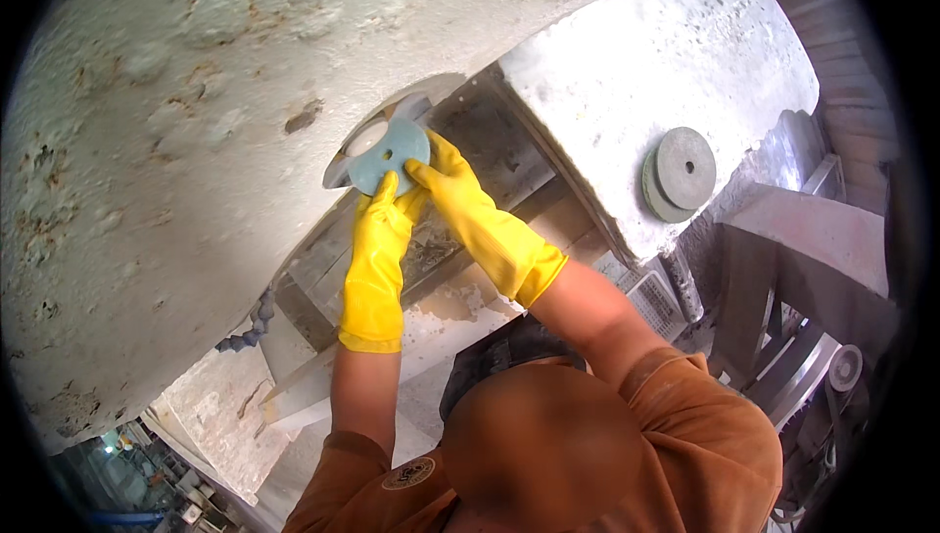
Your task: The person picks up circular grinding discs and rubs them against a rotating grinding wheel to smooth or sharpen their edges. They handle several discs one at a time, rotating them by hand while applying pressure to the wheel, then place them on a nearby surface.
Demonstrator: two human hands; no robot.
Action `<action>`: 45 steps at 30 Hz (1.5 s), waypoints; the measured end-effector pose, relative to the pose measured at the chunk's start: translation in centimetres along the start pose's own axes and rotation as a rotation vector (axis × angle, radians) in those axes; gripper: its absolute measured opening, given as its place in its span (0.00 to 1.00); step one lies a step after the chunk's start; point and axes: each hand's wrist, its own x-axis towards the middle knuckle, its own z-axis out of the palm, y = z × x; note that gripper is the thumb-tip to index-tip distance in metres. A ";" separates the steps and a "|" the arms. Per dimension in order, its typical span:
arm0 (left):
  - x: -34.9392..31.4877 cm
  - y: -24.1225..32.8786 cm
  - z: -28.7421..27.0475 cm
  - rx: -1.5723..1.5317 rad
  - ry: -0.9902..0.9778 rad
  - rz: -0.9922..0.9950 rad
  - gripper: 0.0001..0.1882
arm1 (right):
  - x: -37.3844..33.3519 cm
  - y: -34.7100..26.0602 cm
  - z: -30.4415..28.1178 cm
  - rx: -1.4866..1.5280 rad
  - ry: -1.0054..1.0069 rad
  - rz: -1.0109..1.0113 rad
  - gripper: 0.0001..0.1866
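Observation:
Both my hands wear long yellow rubber gloves and hold one flat grey-green disc (387, 156) with a small hole in its middle, which looks like a grinding wheel. My left hand (380, 225) grips its lower edge from below, thumb on the face. My right hand (446, 179) pinches its right edge, thumb on the front and fingers behind. The disc is tilted in front of a cut-out in a large rough white housing (225, 122). Behind it, a pale rounded part (366, 139) shows in the cut-out, partly covered by the disc.
Two stacked grey-green discs (681, 171) lie on a white, stained ledge (656, 53) at the right. A trough-like frame (490, 230) runs beneath my forearms. Farther right stand a curved guard (813, 239) and a belt with a pulley (844, 369). A dark segmented hose (250, 325) hangs at the left.

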 end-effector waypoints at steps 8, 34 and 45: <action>1.1 -0.4 0.0 0.014 -0.015 0.012 0.27 | 0.5 -0.8 -0.6 -0.074 -0.011 -0.020 0.29; 1.8 -1.3 -0.1 0.000 -0.033 0.021 0.27 | 0.3 -1.3 -0.6 -0.014 0.019 -0.046 0.27; 2.8 -1.4 0.4 0.004 -0.133 -0.017 0.27 | 1.7 -1.6 -1.6 0.017 -0.001 -0.008 0.28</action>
